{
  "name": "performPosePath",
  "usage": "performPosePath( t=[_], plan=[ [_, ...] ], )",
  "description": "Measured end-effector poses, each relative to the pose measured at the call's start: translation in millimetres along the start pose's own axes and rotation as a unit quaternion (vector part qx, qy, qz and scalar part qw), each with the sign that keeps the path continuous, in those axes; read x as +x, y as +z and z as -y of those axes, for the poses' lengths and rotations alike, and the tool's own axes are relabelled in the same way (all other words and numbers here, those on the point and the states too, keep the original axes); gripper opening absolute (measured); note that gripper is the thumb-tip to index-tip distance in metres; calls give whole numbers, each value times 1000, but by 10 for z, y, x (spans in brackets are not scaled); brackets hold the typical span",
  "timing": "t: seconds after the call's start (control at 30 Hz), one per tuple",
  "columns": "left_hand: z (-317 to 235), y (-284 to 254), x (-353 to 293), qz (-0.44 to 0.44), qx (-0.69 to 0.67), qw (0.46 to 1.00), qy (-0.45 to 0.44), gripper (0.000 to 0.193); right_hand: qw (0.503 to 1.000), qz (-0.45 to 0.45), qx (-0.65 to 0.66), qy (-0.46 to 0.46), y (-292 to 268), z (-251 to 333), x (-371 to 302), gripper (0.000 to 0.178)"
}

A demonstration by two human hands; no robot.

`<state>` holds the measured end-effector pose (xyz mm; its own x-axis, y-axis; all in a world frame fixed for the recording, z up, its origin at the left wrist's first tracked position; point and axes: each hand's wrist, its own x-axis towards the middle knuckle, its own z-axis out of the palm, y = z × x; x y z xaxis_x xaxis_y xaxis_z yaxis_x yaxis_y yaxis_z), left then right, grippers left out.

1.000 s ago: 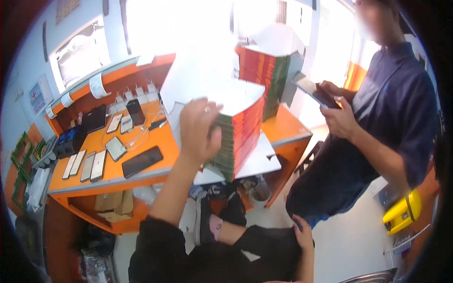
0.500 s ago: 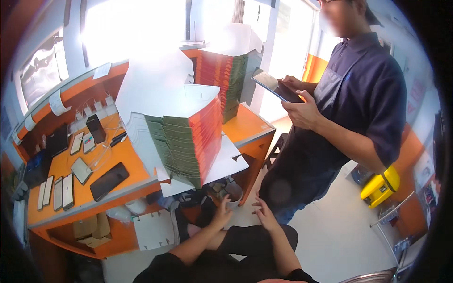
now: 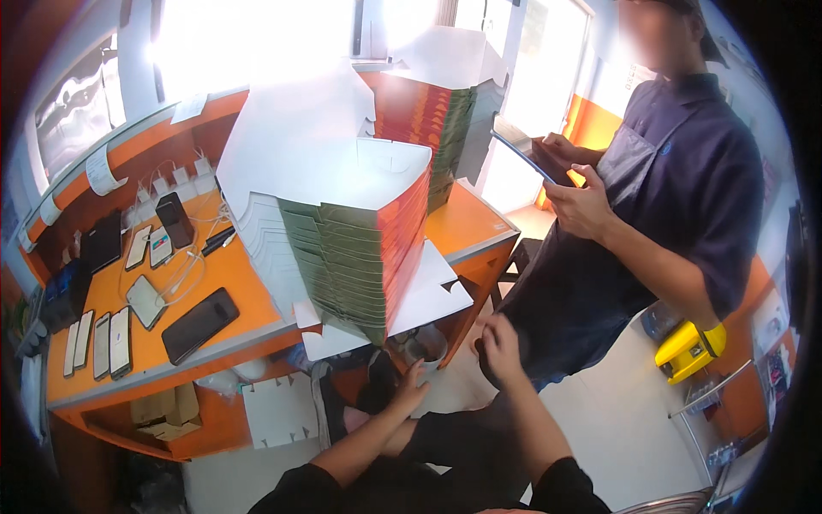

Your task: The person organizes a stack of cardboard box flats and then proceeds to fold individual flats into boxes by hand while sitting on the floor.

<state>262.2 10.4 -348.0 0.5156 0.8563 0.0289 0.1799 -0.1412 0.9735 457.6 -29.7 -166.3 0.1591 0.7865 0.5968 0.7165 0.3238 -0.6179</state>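
My left hand (image 3: 413, 388) is low in front of the shelf, its fingers loosely stretched toward a whitish bucket (image 3: 434, 353) with dark contents. It appears to hold nothing; whether it touches the bucket is unclear. My right hand (image 3: 502, 349) is raised beside the dark clothing of a standing person, its fingers curved and the thumb apart. No held thing shows in it. Beyond my hands, a tall stack of folded cardboard boxes (image 3: 347, 265), white inside with green and red sides, stands on the front corner of the orange table (image 3: 257, 301).
A standing person (image 3: 676, 197) at the right holds a tablet (image 3: 524, 156). Phones, including a black phone (image 3: 200, 325), lie with chargers on the table's left part. Another box stack (image 3: 428, 111) stands behind. A yellow case (image 3: 689, 351) sits on the floor at the right.
My right hand has moved up and slightly right, its fingers now more curved. My left hand has shifted a little down and right. The view has turned slightly, and the other person appears farther right.
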Motion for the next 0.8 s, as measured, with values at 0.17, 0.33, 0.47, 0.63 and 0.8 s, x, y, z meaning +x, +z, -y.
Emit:
performPosePath(
  t=[0.17, 0.33, 0.47, 0.63, 0.8],
  plan=[
    [-55, 167, 94, 5, 6, 1000, 9, 56, 992, -41, -40, -115, -130, 288, 1055, 19],
    [163, 145, 153, -51, 5, 998, 37, 48, 984, 162, -28, -73, 194, 315, 1836, 24],
    [-27, 175, 64, -19, -4, 999, 34, 48, 992, -35, -17, -122, 232, 324, 2307, 30],
    [-8, 164, 70, -23, 21, 998, 56, 46, 953, -254, 152, -59, 617, 200, 2550, 59],
    [-52, 280, 114, -14, 45, 995, 84, 40, 956, -282, 15, 83, 914, -702, 2559, 79]
  ],
)
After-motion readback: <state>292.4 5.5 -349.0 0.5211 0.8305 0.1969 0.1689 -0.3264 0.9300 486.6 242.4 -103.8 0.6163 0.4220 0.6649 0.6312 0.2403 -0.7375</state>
